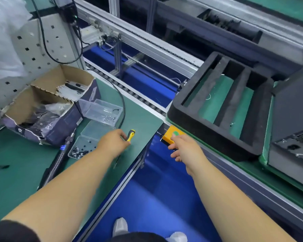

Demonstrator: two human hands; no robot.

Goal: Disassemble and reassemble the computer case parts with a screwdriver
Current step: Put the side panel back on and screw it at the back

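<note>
My left hand (113,142) grips a screwdriver with a yellow and black handle (131,135) over the green table (21,165); its thin shaft points back toward me under the wrist. My right hand (184,145) reaches to a yellow switch box (171,135) at the conveyor's edge, and a finger presses its green button (176,133). A grey computer case (294,126) stands at the far right on the conveyor. A black foam tray (220,105) lies on a green pallet beside it.
Clear plastic boxes with screws (80,151) (101,110) sit left of my left hand. A torn cardboard box (47,103) holds bagged parts. An electric screwdriver (59,158) lies on the table. Roller conveyor rails (129,91) run diagonally. Blue floor lies below.
</note>
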